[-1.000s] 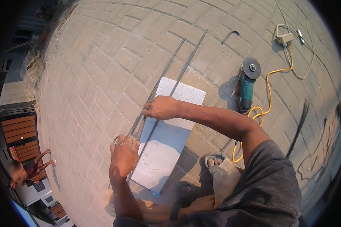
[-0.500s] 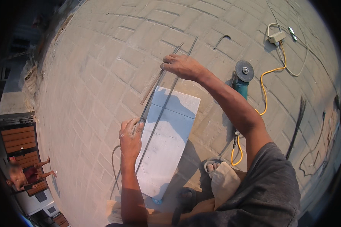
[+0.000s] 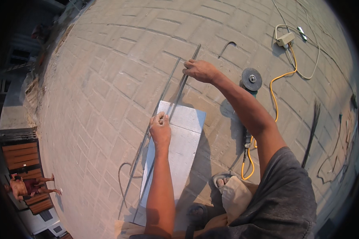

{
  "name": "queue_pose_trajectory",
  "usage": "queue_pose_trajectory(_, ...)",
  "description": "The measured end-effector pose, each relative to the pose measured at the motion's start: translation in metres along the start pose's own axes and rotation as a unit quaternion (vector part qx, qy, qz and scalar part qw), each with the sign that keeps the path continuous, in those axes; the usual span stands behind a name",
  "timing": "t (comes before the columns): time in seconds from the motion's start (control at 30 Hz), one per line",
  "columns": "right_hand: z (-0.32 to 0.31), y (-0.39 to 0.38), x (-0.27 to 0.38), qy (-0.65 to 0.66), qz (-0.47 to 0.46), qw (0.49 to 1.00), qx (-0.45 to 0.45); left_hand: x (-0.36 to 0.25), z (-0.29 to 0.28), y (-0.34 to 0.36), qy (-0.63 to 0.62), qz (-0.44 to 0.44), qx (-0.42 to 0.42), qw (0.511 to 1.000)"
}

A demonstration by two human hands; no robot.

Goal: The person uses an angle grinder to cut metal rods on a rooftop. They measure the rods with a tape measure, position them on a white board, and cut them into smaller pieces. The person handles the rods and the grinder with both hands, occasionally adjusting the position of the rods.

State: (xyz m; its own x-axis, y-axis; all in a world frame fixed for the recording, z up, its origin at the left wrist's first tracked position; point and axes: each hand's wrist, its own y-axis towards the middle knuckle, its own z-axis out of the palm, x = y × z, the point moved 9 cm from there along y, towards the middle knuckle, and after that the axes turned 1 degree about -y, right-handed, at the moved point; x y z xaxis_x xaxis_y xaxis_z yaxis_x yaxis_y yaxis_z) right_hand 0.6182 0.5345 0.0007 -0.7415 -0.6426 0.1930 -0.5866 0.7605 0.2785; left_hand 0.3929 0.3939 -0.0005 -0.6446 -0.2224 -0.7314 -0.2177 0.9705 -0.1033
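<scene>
My right hand (image 3: pixel 199 71) is closed around thin dark steel rods (image 3: pixel 179 91) near their far end. My left hand (image 3: pixel 159 129) is closed on the rods lower down, above a long white block (image 3: pixel 181 159). Another thin rod (image 3: pixel 164 91) runs alongside on the left, down past the block's left edge. The block lies lengthwise on the pavers, partly hidden by my left forearm. An angle grinder (image 3: pixel 251 78) with a cutting disc lies to the right, its body mostly behind my right forearm.
Paved ground (image 3: pixel 107 99) surrounds me. A power strip (image 3: pixel 285 40) with yellow cord (image 3: pixel 272 95), a bent rod (image 3: pixel 227 46) and a bundle of dark wires (image 3: pixel 314 119) lie about. My sandaled foot (image 3: pixel 223 181) is beside the block. A person (image 3: pixel 30 187) is at the far left, by wooden-slatted gates.
Both my hands have moved forward along the rods, the left also rightward onto the block's far part. The rods' far ends have shifted, the right-hand one now reaching farther than the left.
</scene>
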Motion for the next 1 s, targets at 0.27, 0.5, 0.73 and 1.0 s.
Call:
queue_pose_trajectory(0.27,-0.001,0.0,0.004,-0.011,-0.008,1.0,0.006,-0.004,0.004,-0.007,0.146,0.124,-0.111,0.975)
queue_pose_trajectory(0.5,-0.002,-0.002,0.001,-0.031,-0.061,0.997,-0.036,0.013,0.019,-0.002,0.177,0.062,-0.134,0.973)
queue_pose_trajectory(0.73,-0.002,0.002,0.001,-0.014,-0.044,0.999,-0.023,0.014,0.025,0.002,0.188,0.048,-0.15,0.969)
queue_pose_trajectory(1.0,-0.002,0.003,0.004,-0.014,-0.036,0.999,-0.008,0.013,0.031,0.008,0.169,-0.022,-0.117,0.978)
